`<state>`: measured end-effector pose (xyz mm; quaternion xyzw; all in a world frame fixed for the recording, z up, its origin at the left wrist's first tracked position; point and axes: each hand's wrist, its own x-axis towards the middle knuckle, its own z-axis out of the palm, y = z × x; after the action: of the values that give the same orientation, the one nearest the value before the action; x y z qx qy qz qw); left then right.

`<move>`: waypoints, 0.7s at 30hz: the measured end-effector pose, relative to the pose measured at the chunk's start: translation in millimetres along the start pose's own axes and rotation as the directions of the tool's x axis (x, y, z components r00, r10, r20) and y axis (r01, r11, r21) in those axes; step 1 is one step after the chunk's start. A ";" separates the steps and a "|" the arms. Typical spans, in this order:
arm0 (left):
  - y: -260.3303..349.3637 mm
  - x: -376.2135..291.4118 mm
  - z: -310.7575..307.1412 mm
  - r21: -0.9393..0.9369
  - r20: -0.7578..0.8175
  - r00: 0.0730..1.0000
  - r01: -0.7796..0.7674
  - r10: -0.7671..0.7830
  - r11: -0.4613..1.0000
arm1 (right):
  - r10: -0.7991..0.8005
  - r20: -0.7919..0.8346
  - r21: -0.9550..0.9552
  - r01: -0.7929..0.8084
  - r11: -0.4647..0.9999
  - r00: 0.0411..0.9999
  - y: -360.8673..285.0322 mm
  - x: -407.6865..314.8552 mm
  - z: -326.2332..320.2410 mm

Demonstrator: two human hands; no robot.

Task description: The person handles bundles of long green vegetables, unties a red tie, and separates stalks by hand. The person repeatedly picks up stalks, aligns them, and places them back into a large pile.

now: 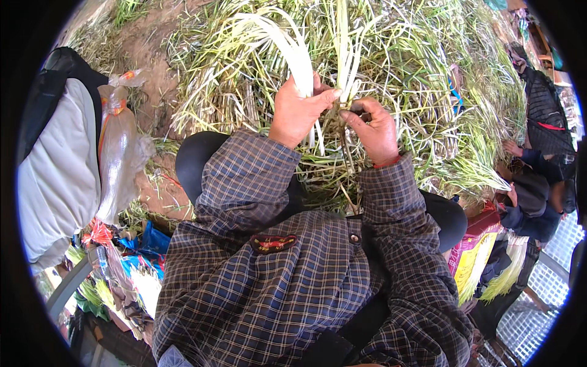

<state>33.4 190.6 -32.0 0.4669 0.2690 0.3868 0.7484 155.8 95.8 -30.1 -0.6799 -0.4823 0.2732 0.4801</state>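
Note:
My left hand (296,110) grips a bundle of pale blanched chives (293,57), whose leaf ends arch over to the left. Its thumb and fingertips also reach to a second, smaller bunch of chives (344,55) standing upright beside the first. Near the base of that bunch, my right hand (373,126) pinches brownish, withered outer leaves (341,117) between thumb and forefinger. Dry strands hang below my fingers. A wide heap of loose green, yellow and straw-coloured leaves (394,59) lies in front of me and under both hands.
Bare soil (151,55) shows at the left, beside a clear plastic bag (117,156) tied with orange string. A pale cloth (62,169) stands nearer the left rim. On the right, another person's hand (512,195) holds chives near a printed sack (474,250).

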 end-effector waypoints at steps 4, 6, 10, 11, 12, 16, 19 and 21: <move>-3.7 -1.0 0.5 0.161 0.005 1.000 0.010 -0.011 0.987 | -0.116 -0.010 -0.179 0.113 0.977 0.993 -4.8 2.7 1.6; -4.3 -1.1 1.2 0.206 -0.007 1.000 0.027 -0.026 0.978 | -0.155 -0.002 -0.278 0.148 0.949 0.988 -8.2 3.2 2.3; -4.9 1.3 2.9 -0.081 -0.064 0.998 0.013 -0.018 0.997 | 0.146 -0.010 0.236 -0.140 0.962 0.989 -8.7 4.2 7.2; -4.0 3.1 2.9 -0.176 -0.096 0.995 -0.008 -0.009 0.984 | 0.137 0.051 0.574 -0.141 0.806 0.989 -6.7 4.1 5.8; -2.4 4.2 1.9 -0.203 -0.172 0.985 -0.006 -0.029 0.979 | 0.165 0.005 0.681 -0.124 0.721 0.986 -2.9 4.5 3.9; 15.8 11.1 -11.4 -0.345 -0.380 0.925 -0.149 0.007 0.927 | 0.282 -0.075 0.923 -0.041 0.384 0.956 28.6 3.8 -32.6; 38.2 17.1 -34.2 -0.354 -0.616 0.787 -0.244 -0.029 0.903 | 0.441 -0.361 0.877 0.139 0.459 0.822 70.8 4.1 -99.5; 48.3 14.3 -49.9 -0.301 -0.601 0.796 -0.309 0.072 0.902 | 0.604 -0.499 0.866 0.341 0.365 0.622 107.4 2.5 -133.6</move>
<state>-12.6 239.7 -9.7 0.1973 0.3518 0.6293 0.6643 310.5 38.1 -76.3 -0.3755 0.0772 0.2172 0.8977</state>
